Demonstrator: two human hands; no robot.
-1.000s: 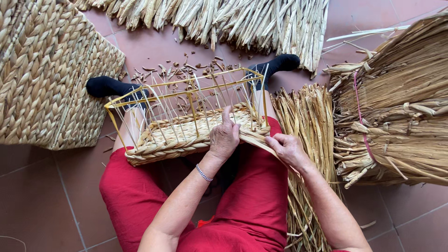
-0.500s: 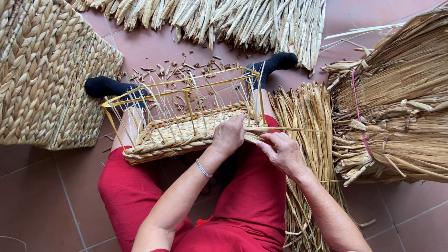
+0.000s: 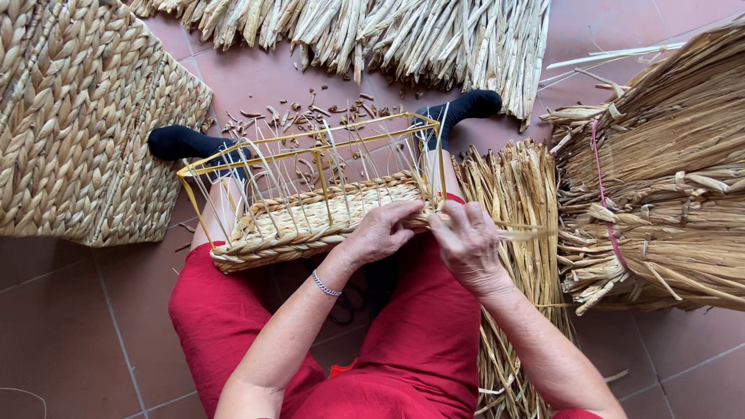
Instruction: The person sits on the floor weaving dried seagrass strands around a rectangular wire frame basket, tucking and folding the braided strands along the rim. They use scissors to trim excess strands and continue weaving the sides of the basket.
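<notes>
The half-woven basket (image 3: pixel 310 221) on its yellow wire frame (image 3: pixel 310 140) lies across my lap, and my left hand (image 3: pixel 380 233) presses down on the braided rim at its near right corner while my right hand (image 3: pixel 468 244), just beside it, pinches a flat straw strand (image 3: pixel 520 230) that runs off to the right. Beyond my right hand lie a loose sheaf of straw (image 3: pixel 516 194) and a tied bundle (image 3: pixel 660 178); far to my left stands a finished woven basket (image 3: pixel 77 116).
</notes>
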